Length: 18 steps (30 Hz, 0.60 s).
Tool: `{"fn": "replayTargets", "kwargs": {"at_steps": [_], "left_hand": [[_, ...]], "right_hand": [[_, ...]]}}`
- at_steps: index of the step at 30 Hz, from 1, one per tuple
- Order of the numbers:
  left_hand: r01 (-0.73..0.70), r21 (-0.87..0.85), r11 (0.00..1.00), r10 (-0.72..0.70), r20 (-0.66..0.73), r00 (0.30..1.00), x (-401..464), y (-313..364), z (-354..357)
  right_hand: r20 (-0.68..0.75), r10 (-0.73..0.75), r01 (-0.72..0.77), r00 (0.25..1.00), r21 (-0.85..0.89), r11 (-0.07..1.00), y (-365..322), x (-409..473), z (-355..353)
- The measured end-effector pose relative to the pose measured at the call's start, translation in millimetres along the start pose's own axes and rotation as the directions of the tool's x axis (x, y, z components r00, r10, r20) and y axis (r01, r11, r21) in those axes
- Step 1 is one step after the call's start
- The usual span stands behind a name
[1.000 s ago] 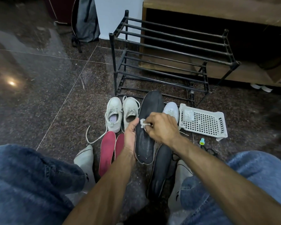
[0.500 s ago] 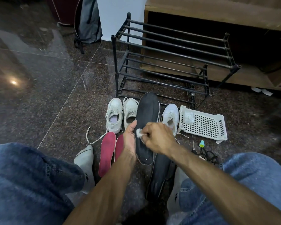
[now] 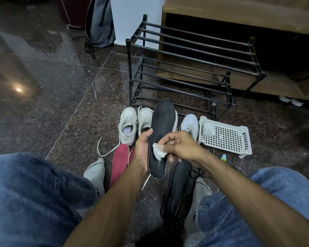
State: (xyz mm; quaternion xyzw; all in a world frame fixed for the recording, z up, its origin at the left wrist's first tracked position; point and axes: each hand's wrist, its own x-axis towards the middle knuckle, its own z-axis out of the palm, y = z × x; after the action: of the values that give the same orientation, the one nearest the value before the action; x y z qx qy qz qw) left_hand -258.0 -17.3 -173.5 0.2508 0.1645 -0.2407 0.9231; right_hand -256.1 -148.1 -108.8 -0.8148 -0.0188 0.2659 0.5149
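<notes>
- My left hand (image 3: 141, 148) grips the long black foam insole (image 3: 162, 125) by its edge, thumb curled over the rim; the toe end rises beyond my thumb and the heel end hangs below my palm
- My right hand (image 3: 183, 147) pinches a small crumpled white wipe (image 3: 158, 152), pressing it onto the insole's middle, just beside my left palm
- My left fingers are hidden behind the foam; I judge they must back it firmly so it doesn't buckle under the wipe
- Short, overlapping strokes along its length should suit best
- A second black insole (image 3: 177, 189) lies on the floor below my right wrist
</notes>
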Motion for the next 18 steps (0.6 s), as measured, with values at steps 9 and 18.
{"fn": "replayTargets", "kwargs": {"at_steps": [9,18], "left_hand": [[-0.062,-0.087,0.994,0.056,-0.069,0.996,-1.2,2.6,-2.7],[-0.036,-0.048,0.998,0.031,-0.110,0.994,-1.2,-3.6,-5.9]], "right_hand": [[0.002,-0.415,0.272,0.910,-0.760,0.591,8.6,-11.5,5.2],[0.020,-0.344,0.212,0.939,-0.820,0.531,2.4,-1.3,13.4]]}}
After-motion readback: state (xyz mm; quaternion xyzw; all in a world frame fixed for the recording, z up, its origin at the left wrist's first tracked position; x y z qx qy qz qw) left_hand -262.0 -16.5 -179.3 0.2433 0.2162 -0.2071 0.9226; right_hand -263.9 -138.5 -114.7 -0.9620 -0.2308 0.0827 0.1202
